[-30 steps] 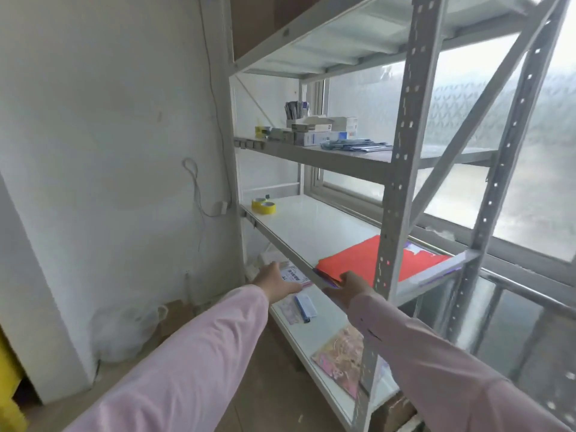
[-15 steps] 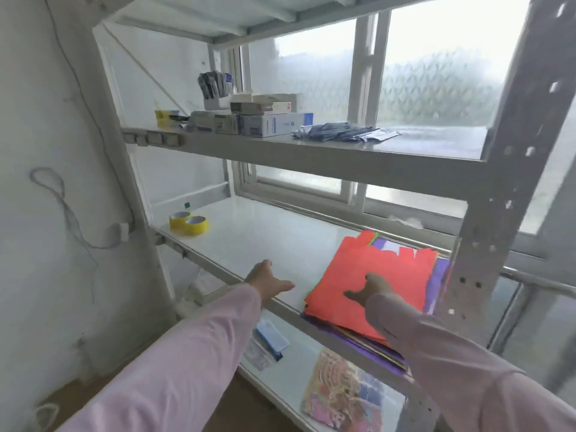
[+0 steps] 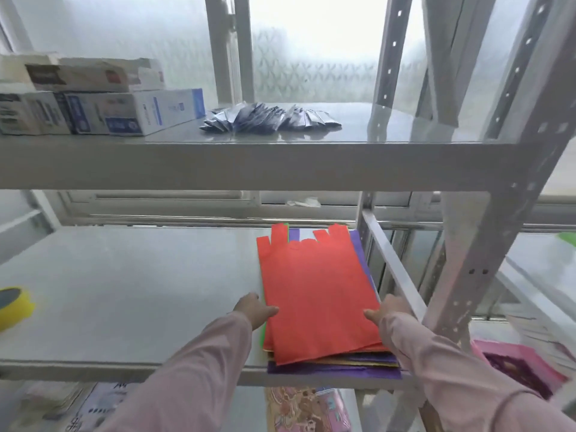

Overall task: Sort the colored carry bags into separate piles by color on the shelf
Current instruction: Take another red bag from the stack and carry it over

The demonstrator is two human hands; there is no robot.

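Note:
A stack of flat carry bags lies at the right end of the middle shelf (image 3: 124,291). A red bag (image 3: 314,291) is on top. Purple (image 3: 343,374), yellow-brown and green (image 3: 263,335) edges stick out beneath it. My left hand (image 3: 254,308) rests on the shelf against the stack's left edge, thumb on the red bag. On the stack's right edge my right hand (image 3: 386,310) lies beside the side rail, and its thumb also touches the red bag. How the fingers lie beyond that is hidden.
A yellow tape roll (image 3: 15,304) sits at the shelf's far left. The upper shelf holds cardboard boxes (image 3: 103,110) and dark sachets (image 3: 268,118). A perforated steel post (image 3: 498,244) stands right of the stack. Patterned packets (image 3: 305,410) lie on the lower shelf.
I have stepped closer and now face the shelf. Both hands have moved from the shelf's front edge onto the two sides of the bag stack.

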